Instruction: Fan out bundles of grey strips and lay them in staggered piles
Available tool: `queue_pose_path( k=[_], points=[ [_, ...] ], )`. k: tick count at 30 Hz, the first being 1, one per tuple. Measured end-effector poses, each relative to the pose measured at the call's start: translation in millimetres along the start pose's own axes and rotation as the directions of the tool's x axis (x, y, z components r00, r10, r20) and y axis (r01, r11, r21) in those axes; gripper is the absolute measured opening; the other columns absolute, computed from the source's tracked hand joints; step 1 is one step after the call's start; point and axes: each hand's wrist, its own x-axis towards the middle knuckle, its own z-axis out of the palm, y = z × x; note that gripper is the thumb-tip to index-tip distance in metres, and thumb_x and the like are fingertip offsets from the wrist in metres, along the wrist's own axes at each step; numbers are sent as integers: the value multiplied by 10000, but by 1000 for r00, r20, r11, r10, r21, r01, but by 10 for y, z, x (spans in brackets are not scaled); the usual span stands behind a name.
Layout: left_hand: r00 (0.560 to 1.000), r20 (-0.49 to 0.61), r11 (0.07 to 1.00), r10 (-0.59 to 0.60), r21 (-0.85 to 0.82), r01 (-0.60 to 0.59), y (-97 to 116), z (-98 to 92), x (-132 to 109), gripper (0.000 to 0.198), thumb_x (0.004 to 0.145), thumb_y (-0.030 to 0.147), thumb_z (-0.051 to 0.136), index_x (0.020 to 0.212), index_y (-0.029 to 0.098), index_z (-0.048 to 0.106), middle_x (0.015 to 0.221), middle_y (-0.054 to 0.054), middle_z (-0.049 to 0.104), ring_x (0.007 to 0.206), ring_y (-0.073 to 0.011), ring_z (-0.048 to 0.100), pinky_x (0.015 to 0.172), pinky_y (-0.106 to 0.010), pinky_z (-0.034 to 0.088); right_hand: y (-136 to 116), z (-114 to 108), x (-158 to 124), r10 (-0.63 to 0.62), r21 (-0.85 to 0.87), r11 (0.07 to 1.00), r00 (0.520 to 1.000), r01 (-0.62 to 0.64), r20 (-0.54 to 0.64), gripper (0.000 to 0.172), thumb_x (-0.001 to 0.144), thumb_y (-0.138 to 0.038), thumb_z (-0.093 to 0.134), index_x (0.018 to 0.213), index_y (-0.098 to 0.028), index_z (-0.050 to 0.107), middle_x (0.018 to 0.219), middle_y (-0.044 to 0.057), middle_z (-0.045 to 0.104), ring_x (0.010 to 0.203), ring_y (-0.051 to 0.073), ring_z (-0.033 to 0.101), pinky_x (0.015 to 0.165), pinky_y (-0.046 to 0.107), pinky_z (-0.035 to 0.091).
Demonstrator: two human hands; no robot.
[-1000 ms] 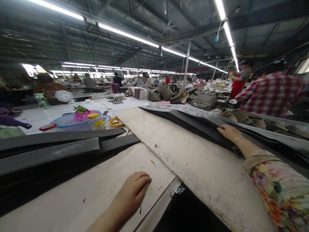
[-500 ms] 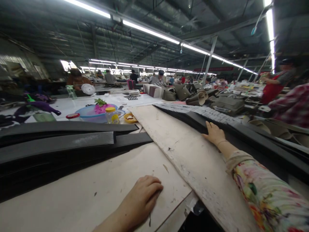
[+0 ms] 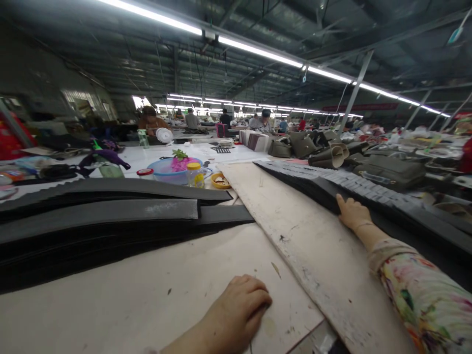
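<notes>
My left hand rests knuckles up on the pale board, its fingers curled together. The palm side is hidden, so what it holds, if anything, does not show. My right hand reaches forward over a second long pale board, which overlaps the first. Its index finger stretches out and touches the near edge of a long stack of dark grey strips; the other fingers are partly bent, and no strip is gripped between them. More dark grey strips lie stacked beyond my left hand.
Behind the strips stand a blue basin, a yellow-lidded jar, a red-lidded jar and a small yellow dish. Dark bags are piled at the back right. Several people work farther off.
The view has swung left, shifting the scene rightward. My right hand's index finger is now stretched out more at the strip stack. My left hand stays curled on the board.
</notes>
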Motion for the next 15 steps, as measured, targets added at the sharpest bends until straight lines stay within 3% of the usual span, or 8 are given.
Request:
queue_pose_path(
  k=[5,10,15],
  points=[
    [999,-27,1000,26,10,-26,-39,16,-31,163,826,175,479,948,241,565,995,19,594,942,-139,496,869,-280,356,-82,-314,-185,-92,31,995,995,91,45,656,711,-289,550,1293,-75,335,972,208,564,824,319,595,618,377,434],
    [997,-44,997,61,46,-59,-56,21,-33,159,831,201,473,940,231,585,978,0,603,934,-148,512,846,-277,375,-145,-554,-831,-199,73,978,978,194,65,682,678,-288,543,1299,-101,334,941,165,596,824,301,608,642,376,449],
    [992,-38,988,116,104,-112,-61,29,-73,172,837,209,460,952,214,588,979,-21,605,942,-159,526,843,-286,387,67,-877,-1466,-192,169,970,977,175,89,691,725,-397,463,1347,-180,254,990,157,623,845,297,618,667,402,466]
  ],
)
